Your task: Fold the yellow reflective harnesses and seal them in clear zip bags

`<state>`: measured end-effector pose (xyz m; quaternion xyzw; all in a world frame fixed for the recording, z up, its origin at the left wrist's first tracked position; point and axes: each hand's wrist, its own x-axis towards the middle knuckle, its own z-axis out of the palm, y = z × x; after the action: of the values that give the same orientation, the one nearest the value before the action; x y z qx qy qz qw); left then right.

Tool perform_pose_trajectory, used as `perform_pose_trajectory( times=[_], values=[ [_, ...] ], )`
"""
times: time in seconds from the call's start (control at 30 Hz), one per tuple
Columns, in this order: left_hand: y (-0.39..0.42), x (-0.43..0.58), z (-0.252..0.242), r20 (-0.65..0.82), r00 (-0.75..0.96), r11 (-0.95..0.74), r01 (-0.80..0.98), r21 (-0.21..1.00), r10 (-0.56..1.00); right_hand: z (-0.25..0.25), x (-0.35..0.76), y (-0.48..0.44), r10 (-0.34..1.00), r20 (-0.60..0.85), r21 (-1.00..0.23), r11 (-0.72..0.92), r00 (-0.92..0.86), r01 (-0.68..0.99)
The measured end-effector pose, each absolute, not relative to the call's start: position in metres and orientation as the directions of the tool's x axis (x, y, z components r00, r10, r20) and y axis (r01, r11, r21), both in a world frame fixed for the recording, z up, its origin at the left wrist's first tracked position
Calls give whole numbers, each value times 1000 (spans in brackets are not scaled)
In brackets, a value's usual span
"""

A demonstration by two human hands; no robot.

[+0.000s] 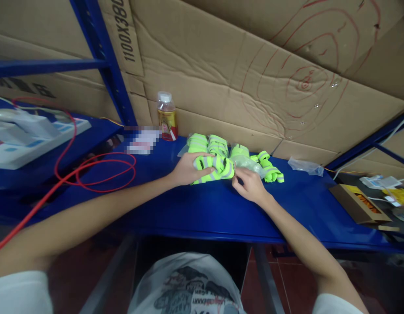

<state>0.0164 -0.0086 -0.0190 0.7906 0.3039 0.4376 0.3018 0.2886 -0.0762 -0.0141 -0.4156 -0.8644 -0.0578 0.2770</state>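
Observation:
My left hand [187,169] is closed around a folded neon-yellow reflective vest [215,168] with grey stripes, lying on the blue shelf [202,209]. My right hand [249,185] pinches the edge of a clear plastic bag [249,164] right beside that vest. Behind them lie more folded neon vests: two rolls [207,144] at the back, one [238,151] further right, and one [270,169] partly inside the clear bag.
A drink bottle [166,117] stands against the cardboard wall [254,78]. Red cable [100,172] coils at the left. An empty clear bag [305,166] and an open brown box [359,203] lie at the right. A printed plastic bag [189,285] hangs below the shelf.

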Motion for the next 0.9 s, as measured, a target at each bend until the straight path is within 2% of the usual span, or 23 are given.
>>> perform_pose_trajectory(
  times=[0.17,0.37,0.43,0.53,0.67,0.8,0.9],
  values=[
    [-11,18,-16,428,446,-548,182,816,786,-19,285,-79,651,600,-38,604,-465,796],
    [-4,17,-20,203,586,-401,230,887,784,-7,289,-88,608,663,67,533,-437,844],
    [-3,17,-21,171,586,-382,257,888,792,1,293,-89,594,693,85,496,-409,864],
    [-4,17,-23,162,588,-373,258,891,792,8,298,-89,594,717,71,458,-364,886],
    [-4,16,-23,146,603,-351,237,906,784,6,300,-87,598,707,29,510,-379,859],
    [-4,12,-12,212,716,-489,204,848,665,1,300,-85,640,678,-120,581,-361,805],
    [-9,13,-10,240,777,-565,174,807,583,1,298,-85,662,647,-110,572,-378,813]
  ],
)
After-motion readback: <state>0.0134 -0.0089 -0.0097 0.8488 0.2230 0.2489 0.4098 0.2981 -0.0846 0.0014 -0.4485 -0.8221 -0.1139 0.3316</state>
